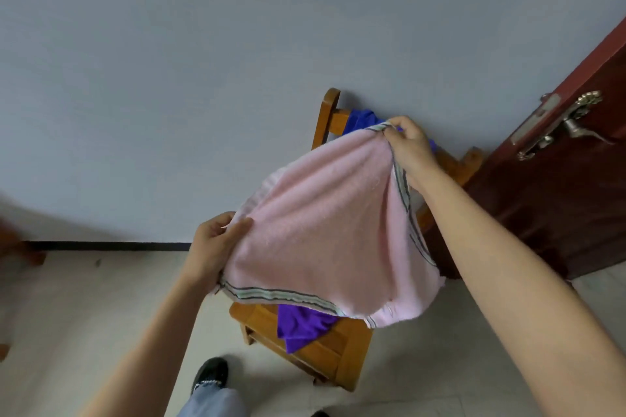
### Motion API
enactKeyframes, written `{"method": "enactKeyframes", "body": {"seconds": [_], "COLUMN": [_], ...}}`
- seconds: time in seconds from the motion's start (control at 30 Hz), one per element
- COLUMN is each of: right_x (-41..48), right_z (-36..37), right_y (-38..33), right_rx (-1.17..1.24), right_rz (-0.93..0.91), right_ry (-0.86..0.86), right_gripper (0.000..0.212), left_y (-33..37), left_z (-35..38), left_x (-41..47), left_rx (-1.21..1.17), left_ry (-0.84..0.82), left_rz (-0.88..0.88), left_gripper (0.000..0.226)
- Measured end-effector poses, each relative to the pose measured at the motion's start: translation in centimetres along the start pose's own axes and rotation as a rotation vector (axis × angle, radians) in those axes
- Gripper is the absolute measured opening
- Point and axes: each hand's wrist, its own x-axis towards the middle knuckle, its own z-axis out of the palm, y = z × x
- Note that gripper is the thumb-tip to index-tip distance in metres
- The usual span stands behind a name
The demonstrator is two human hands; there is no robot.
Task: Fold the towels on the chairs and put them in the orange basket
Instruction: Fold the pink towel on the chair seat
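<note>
A pink towel (pixel 325 230) with a grey-green striped border hangs spread in the air above a wooden chair (pixel 342 349). My left hand (pixel 213 247) grips its lower left corner. My right hand (pixel 410 145) pinches its upper right corner near the chair's backrest. A purple towel (pixel 303 322) lies on the chair seat, and more purple cloth (pixel 362 118) drapes over the backrest; the pink towel hides most of it. The orange basket is not in view.
A dark red door (pixel 559 186) with a metal handle (pixel 572 125) stands just right of the chair. A pale wall is behind it, with a black skirting line. My shoe (pixel 210 376) is on the light floor by the chair. Blurred wooden furniture (pixel 20 247) shows at far left.
</note>
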Motion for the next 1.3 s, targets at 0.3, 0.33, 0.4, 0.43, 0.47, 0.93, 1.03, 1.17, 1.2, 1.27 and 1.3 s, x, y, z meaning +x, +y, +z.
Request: {"method": "enactKeyframes", "body": {"seconds": [0.3,0.33,0.4,0.43,0.47,0.93,1.03,1.17,1.2,1.27,1.3], "right_x": [-1.2,-3.3,-7.9,-10.4,-12.6,-21.1,-21.3,-20.8,-20.4,-19.9,-19.7], "right_z": [21.3,23.2,26.6,28.1,29.5,39.8,39.5,38.9,38.6,37.5,37.0], "right_y": [13.2,14.3,16.4,17.1,17.7,16.8,16.2,16.7,16.6,16.5,16.6], "right_rx": [-0.374,-0.367,-0.369,-0.374,-0.386,-0.34,-0.203,-0.055,-0.035,-0.014,-0.01], "right_rz": [0.483,0.531,0.602,0.624,0.62,0.345,0.38,0.465,0.476,0.484,0.482], "right_ry": [-0.271,-0.32,-0.425,-0.484,-0.54,-0.298,-0.301,-0.294,-0.306,-0.309,-0.298], "right_gripper": [0.046,0.049,0.051,0.051,0.053,0.028,0.016,0.048,0.054,0.057,0.058], "left_y": [-11.8,-13.3,-16.4,-17.7,-18.7,-21.7,-22.7,-24.3,-24.5,-24.7,-24.6], "left_z": [-9.0,-9.7,-11.1,-11.6,-12.0,-13.5,-13.8,-13.3,-13.0,-11.9,-11.3], "left_x": [11.9,13.0,14.8,15.2,15.5,15.7,16.9,18.9,19.4,20.2,20.5], "left_rx": [0.308,0.322,0.332,0.315,0.283,0.035,0.017,-0.066,-0.105,-0.171,-0.186], "left_ry": [0.048,0.046,0.071,0.093,0.111,0.102,0.103,0.019,0.006,0.003,0.017], "left_rz": [-0.272,-0.328,-0.467,-0.541,-0.602,-0.877,-1.006,-1.261,-1.316,-1.385,-1.395], "left_gripper": [0.014,0.016,0.021,0.025,0.028,0.019,0.009,0.016,0.021,0.026,0.026]}}
